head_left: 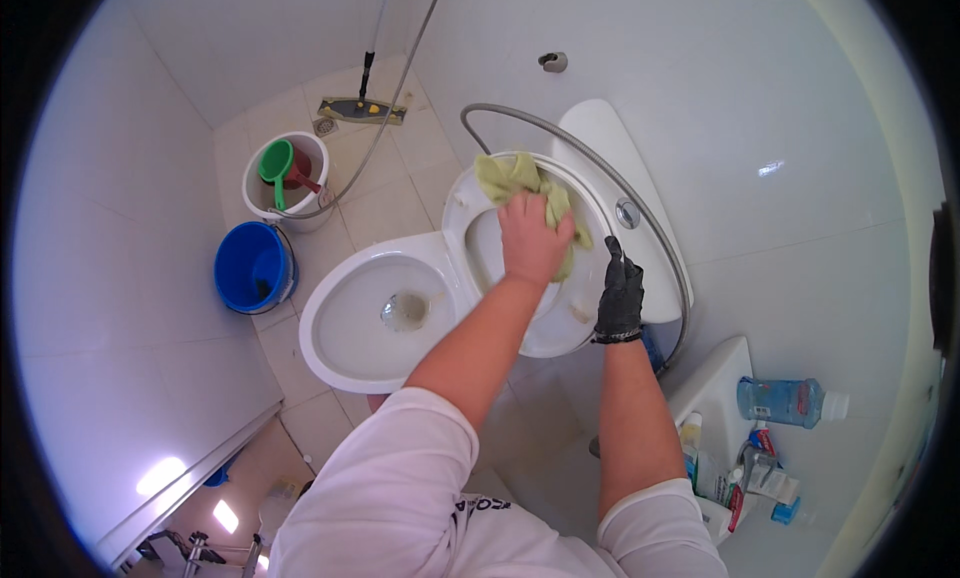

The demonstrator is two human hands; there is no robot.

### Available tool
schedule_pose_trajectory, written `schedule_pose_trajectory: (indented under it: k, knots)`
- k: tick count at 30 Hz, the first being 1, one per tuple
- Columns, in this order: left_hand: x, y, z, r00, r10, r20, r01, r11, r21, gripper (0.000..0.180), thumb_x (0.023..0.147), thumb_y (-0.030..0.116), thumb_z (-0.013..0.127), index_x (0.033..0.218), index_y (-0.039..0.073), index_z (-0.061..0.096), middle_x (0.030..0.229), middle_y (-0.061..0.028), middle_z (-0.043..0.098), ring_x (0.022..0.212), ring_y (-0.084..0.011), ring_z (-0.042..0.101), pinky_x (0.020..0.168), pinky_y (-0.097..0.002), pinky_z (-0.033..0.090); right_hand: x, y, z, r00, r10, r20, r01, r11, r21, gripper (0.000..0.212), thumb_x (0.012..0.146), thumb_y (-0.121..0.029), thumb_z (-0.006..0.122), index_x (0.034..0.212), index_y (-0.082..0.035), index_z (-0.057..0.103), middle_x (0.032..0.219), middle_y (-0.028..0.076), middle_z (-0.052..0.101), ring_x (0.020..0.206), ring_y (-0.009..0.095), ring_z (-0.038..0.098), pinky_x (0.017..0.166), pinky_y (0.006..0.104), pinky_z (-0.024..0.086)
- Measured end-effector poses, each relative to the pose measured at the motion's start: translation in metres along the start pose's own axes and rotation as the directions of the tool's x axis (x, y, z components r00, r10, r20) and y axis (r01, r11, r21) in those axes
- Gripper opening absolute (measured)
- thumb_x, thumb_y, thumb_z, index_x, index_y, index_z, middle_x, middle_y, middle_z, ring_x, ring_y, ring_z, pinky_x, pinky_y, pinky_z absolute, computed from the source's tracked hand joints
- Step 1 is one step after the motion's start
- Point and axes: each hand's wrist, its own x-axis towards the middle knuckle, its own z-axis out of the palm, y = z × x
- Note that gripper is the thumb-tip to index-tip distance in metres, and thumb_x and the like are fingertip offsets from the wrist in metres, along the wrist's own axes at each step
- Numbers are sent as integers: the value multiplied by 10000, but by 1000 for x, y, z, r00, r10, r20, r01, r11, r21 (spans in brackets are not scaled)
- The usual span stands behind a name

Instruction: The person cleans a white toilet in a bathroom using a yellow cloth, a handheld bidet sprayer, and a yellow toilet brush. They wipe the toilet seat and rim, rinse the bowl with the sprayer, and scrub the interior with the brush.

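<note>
Cloth (510,176) in left grip (535,238), against raised toilet seat (552,336)

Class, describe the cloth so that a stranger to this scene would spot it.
Find the white toilet, then its raised seat. The bare left hand holds the cloth there, its crumpled yellow-green fabric unlike the smooth white seat.

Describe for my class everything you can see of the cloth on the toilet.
The cloth is pale yellow-green and looks like soft, thin fabric, without visible print. It is crumpled into loose folds: one end spreads over the upper part of the raised toilet seat, while the rest trails down beside the thumb. The person's bare left grip holds it bunched against the seat, hiding part of it. Whether it is wet cannot be told.
</note>
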Motion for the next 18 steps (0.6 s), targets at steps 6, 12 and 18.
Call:
schedule_pose_trajectory:
  k: [6, 12, 18]
  knots:
    - [-100, -14, 15, 985, -144, 100, 159, 974, -163, 447, 668, 222, 621, 1006, -25, 463, 988, -203, 450, 930, -369, 424, 816, -420, 363, -2, 4, 0, 999, -35, 8, 35, 999, -13, 313, 871, -227, 362, 1115, -124, 529, 1016, 138, 550, 891, 289, 489, 789, 368, 387]
    - [-110, -35, 6, 951, -132, 279, 177, 974, -142, 395, 723, 240, 586, 976, -36, 459, 977, -219, 454, 931, -381, 426, 805, -434, 360, -1, -12, -3, 999, 49, -7, -49, 997, 54, 306, 871, -198, 361, 1111, -104, 525, 1032, 145, 545, 903, 286, 495, 802, 358, 383]
    - [-38, 18, 4, 897, -406, 175, 442, 807, -392, 408, 779, 276, 541, 991, -60, 446, 960, -252, 447, 932, -395, 419, 820, -426, 351, 5, 1, 1, 968, -252, 5, 243, 924, -296, 321, 881, -174, 326, 1139, -76, 489, 1029, 151, 543, 896, 282, 502, 790, 358, 385]
